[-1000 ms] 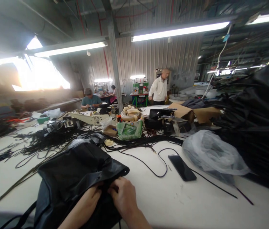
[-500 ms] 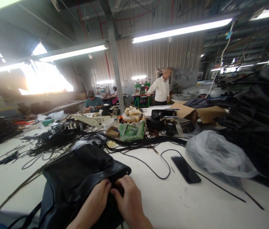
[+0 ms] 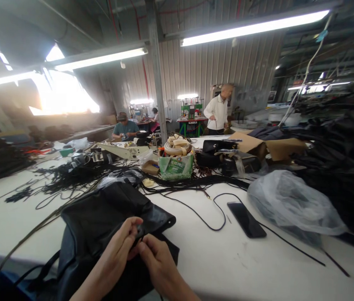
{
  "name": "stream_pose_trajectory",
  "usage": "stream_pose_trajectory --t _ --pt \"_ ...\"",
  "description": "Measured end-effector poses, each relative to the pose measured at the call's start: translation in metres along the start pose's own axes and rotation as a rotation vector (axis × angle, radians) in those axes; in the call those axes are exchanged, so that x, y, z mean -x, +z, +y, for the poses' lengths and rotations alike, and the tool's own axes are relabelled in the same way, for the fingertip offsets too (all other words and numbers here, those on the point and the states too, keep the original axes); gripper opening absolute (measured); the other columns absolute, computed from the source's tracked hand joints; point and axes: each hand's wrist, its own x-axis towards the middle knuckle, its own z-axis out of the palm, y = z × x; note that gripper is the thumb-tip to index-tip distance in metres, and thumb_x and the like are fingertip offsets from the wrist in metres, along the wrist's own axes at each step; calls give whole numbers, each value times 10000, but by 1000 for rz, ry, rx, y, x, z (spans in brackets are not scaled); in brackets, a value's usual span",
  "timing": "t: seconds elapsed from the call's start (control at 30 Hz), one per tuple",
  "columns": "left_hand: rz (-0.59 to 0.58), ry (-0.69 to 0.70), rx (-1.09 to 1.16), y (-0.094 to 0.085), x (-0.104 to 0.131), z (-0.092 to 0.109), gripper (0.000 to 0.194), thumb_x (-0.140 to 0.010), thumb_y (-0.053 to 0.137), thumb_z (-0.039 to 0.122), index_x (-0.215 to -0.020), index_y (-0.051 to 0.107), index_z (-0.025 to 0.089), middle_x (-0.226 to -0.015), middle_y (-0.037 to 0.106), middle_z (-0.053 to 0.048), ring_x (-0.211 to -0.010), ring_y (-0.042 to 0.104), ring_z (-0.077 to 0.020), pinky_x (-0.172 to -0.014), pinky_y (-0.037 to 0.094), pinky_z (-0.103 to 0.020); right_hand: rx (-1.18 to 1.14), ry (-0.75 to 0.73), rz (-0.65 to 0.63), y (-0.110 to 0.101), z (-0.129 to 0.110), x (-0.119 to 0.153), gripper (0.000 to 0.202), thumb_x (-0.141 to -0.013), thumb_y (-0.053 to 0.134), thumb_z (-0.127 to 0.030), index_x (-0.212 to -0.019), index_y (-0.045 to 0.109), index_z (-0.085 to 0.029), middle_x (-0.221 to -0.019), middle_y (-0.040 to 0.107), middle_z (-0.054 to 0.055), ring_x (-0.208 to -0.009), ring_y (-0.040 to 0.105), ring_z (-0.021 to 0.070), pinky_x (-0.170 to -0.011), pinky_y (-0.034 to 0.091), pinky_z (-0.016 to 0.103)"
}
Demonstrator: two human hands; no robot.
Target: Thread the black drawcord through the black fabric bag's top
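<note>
Left hand (image 3: 117, 246): fingers partly extended over the black bag (image 3: 101, 209) near its open edge, touching it; can't tell if this grip has closed on the material. Right hand (image 3: 161, 261): fingers curled in, thumb and index almost meeting beside the left fingers; what sits between them is too small and hidden to tell. The 2 hands nearly touch.

Bag lies on the white surface (image 3: 202, 259), directly under both hands, at the near edge; a flap corner (image 3: 168, 220) with a small round fitting points right, past the fingers. A strap (image 3: 47, 265) hangs off its left side.

Right of the bag: 1 phone (image 3: 246, 219), screen dark, lying flat. Thin black cord (image 3: 192, 210) loops between bag and phone. Clear plastic bag (image 3: 296, 200) just beyond the phone, crumpled; big dark pile (image 3: 346, 142) at far right.

Behind the black bag: bundle of black cords (image 3: 196, 181), then green-and-white container (image 3: 176, 168) with beige coils (image 3: 177, 148) on top. Open cardboard box (image 3: 249, 143) to its right.

Background: person in white top (image 3: 217, 110) stands; person in teal shirt (image 3: 125, 128) sits further left; green machine (image 3: 191, 112) between them.
</note>
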Motion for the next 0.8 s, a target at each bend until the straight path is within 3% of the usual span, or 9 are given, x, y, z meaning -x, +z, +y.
stream_pose_trajectory --t 0.13,0.27,0.4,0.47,0.53,0.63,0.8 --pt "-13 47 -55 -2 -8 -6 497 -1030 572 481 -1446 653 220 -1118 733 -84 -1072 712 -263 -1017 572 -378 -12 43 86 8 5 -4 495 -1052 685 -603 -803 734 -177 -726 631 -19 -687 502 146 -650 376 264" --pt "-49 4 84 -11 -15 -4 585 -861 772 370 -1412 691 187 -927 735 -36 -807 690 -217 -800 585 -349 -82 49 127 11 12 -7 511 -1025 718 -637 -836 811 -171 -762 673 9 -725 538 166 -695 408 275" --pt "-5 -105 283 -12 -16 -5 721 -700 947 356 -1357 734 150 -876 777 -40 -790 710 -215 -792 574 -349 -134 78 89 8 9 -7 590 -997 724 -710 -769 810 -172 -635 537 -15 -621 402 140 -614 344 282" --pt "38 -156 356 -8 -15 -3 739 -685 983 404 -1335 748 143 -883 784 -49 -738 685 -189 -705 540 -308 -174 71 13 5 1 -7 587 -1002 714 -714 -802 835 -175 -647 562 -7 -624 432 146 -640 383 288" --pt "77 -203 414 -4 -13 -1 751 -672 1004 476 -1301 770 140 -867 779 -51 -621 605 -142 -578 451 -262 -229 57 -51 2 -9 -7 529 -1008 724 -675 -867 867 -185 -733 659 18 -708 553 183 -754 469 310" --pt "97 -236 444 -2 -11 2 660 -640 1031 524 -1137 846 131 -840 771 -60 -561 511 -93 -535 367 -234 -302 92 -96 -3 -23 -6 415 -1016 736 -577 -943 890 -198 -842 741 43 -847 658 231 -920 506 354" --pt "36 -272 476 -2 -9 -2 530 -674 1027 532 -1001 899 135 -730 743 -63 -575 538 -110 -573 405 -242 -269 153 -53 -6 -17 -6 407 -996 741 -544 -850 863 -184 -763 705 29 -749 603 197 -800 471 314"
